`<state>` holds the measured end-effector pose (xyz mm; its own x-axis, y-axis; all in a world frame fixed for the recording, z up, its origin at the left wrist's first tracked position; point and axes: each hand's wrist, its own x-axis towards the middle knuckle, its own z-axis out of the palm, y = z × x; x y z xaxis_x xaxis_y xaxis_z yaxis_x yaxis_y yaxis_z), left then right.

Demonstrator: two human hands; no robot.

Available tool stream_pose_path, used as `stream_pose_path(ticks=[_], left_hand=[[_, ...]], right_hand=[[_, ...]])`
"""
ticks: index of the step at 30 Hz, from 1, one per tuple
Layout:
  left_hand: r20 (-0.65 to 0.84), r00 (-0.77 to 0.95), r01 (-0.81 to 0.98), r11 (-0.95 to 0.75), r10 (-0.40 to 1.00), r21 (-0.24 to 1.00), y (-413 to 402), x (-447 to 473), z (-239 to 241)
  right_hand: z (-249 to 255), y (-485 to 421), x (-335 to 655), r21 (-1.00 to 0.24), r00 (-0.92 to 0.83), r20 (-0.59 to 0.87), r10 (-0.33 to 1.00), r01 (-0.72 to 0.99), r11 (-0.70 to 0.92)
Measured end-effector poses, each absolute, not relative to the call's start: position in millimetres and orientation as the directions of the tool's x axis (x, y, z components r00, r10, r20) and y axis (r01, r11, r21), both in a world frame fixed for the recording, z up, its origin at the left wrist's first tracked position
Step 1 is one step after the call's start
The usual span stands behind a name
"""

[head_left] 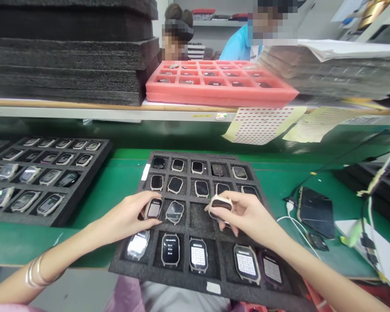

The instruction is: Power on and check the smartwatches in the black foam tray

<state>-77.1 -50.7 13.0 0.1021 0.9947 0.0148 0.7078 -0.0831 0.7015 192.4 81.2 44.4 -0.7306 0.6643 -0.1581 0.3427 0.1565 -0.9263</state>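
Note:
A black foam tray (214,234) with square compartments lies in front of me, holding several smartwatch bodies without straps. My left hand (139,212) has its thumb and fingers closed around a smartwatch (154,209) with a lit screen, at the left end of the third row. Between the thumb and fingers of my right hand (240,212) is another silver-framed smartwatch (221,203), lifted and tilted above the tray. Beside it, one compartment (200,216) shows bare foam. Several watches in the nearest row, such as this one (198,255), have lit white screens.
A second foam tray of watches (81,186) lies to the left. Black foam stacks (68,65) and a pink foam tray (221,93) stand on the shelf above. At right are a dark phone (316,212) and white cables (292,219). Two people are behind the shelf.

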Motion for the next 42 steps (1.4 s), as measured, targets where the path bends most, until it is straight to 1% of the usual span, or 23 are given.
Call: stream_pose_path(ticks=[2, 5, 7, 10, 12, 14, 15, 16, 18, 20, 22, 24, 26, 27, 28, 29, 31, 32, 34, 38, 42], left_hand=[[-0.008, 0.154, 0.791, -0.118, 0.988, 0.600, -53.6, -84.7, 16.5], [0.090, 0.177, 0.888, -0.198, 0.980, 0.414, -47.4, -80.2, 23.2], [0.162, 0.213, 0.925, -0.252, 0.963, 0.284, -38.6, -67.8, 24.5], [0.165, 0.303, 0.937, -0.325, 0.939, 0.130, -24.9, -41.3, 18.0], [0.142, 0.297, 0.949, -0.309, 0.944, 0.067, -19.0, -24.1, 10.9], [0.127, 0.237, 0.967, -0.246, 0.963, 0.064, -16.5, -12.4, 5.8], [0.122, 0.202, 0.973, -0.214, 0.972, 0.092, -16.2, -9.6, 4.8], [0.115, 0.174, 0.971, -0.190, 0.978, 0.147, -16.0, -9.0, 4.8], [0.078, 0.142, 0.930, -0.160, 0.987, 0.331, -15.2, -12.8, 7.4], [0.032, 0.129, 0.839, -0.127, 0.991, 0.529, -12.8, -20.1, 11.8], [0.044, 0.110, 0.723, -0.111, 0.993, 0.681, -8.8, -26.1, 16.5], [0.073, 0.061, 0.532, -0.094, 0.995, 0.842, -3.9, -28.0, 21.1], [0.041, 0.041, 0.201, -0.048, 0.998, 0.978, 0.8, -25.2, 25.6], [0.004, 0.053, 0.022, -0.005, 0.999, 1.000, 2.7, -22.5, 27.5], [-0.033, 0.072, -0.132, 0.042, 0.997, 0.990, 4.2, -19.3, 28.9], [-0.061, 0.083, -0.246, 0.080, 0.995, 0.966, 5.4, -15.9, 29.8], [-0.104, 0.070, -0.364, 0.123, 0.992, 0.923, 6.7, -9.6, 29.2], [-0.120, 0.061, -0.383, 0.135, 0.991, 0.914, 6.9, -7.2, 27.9], [-0.121, 0.049, -0.340, 0.130, 0.991, 0.931, 6.4, -4.2, 24.3], [-0.078, 0.047, -0.103, 0.082, 0.996, 0.991, 3.4, -4.4, 18.8], [0.007, -0.031, 0.081, -0.005, 1.000, 0.997, 1.8, -6.4, 16.1]], right_hand=[[44.4, 86.1, 188.8, -0.956, -0.704, -0.192, 0.684, 0.293, 0.033], [44.1, 90.3, 182.0, -0.976, -0.702, -0.215, 0.679, 0.185, -0.117], [45.0, 90.6, 178.5, -0.971, -0.725, -0.231, 0.649, 0.133, -0.196], [47.8, 87.7, 174.5, -0.958, -0.758, -0.213, 0.616, 0.037, -0.285], [48.5, 85.1, 172.0, -0.950, -0.763, -0.183, 0.620, -0.025, -0.310], [47.3, 83.4, 169.7, -0.955, -0.766, -0.143, 0.627, -0.060, -0.291], [46.1, 83.0, 168.9, -0.961, -0.770, -0.120, 0.627, -0.067, -0.267], [44.8, 82.9, 168.3, -0.968, -0.778, -0.098, 0.621, -0.070, -0.241], [42.6, 83.1, 168.5, -0.977, -0.795, -0.071, 0.603, -0.067, -0.203], [41.9, 83.4, 170.4, -0.980, -0.811, -0.059, 0.582, -0.066, -0.190], [42.4, 83.9, 173.6, -0.974, -0.823, -0.048, 0.565, -0.086, -0.208], [42.7, 85.1, 177.3, -0.960, -0.833, -0.031, 0.552, -0.128, -0.248], [41.9, 86.9, 180.3, -0.941, -0.840, -0.016, 0.543, -0.171, -0.293], [41.0, 87.8, 181.4, -0.933, -0.841, -0.011, 0.540, -0.185, -0.308], [39.7, 88.6, 182.3, -0.927, -0.842, -0.008, 0.539, -0.196, -0.319], [38.2, 89.2, 182.8, -0.923, -0.842, -0.006, 0.539, -0.203, -0.328], [34.8, 89.7, 183.3, -0.916, -0.841, -0.010, 0.542, -0.209, -0.342], [33.2, 89.7, 183.3, -0.913, -0.840, -0.015, 0.542, -0.209, -0.350], [30.6, 89.4, 183.0, -0.908, -0.841, -0.026, 0.540, -0.206, -0.365], [28.7, 88.9, 182.7, -0.902, -0.853, -0.038, 0.521, -0.195, -0.386], [29.1, 87.1, 183.3, -0.906, -0.852, -0.052, 0.521, -0.180, -0.384]])
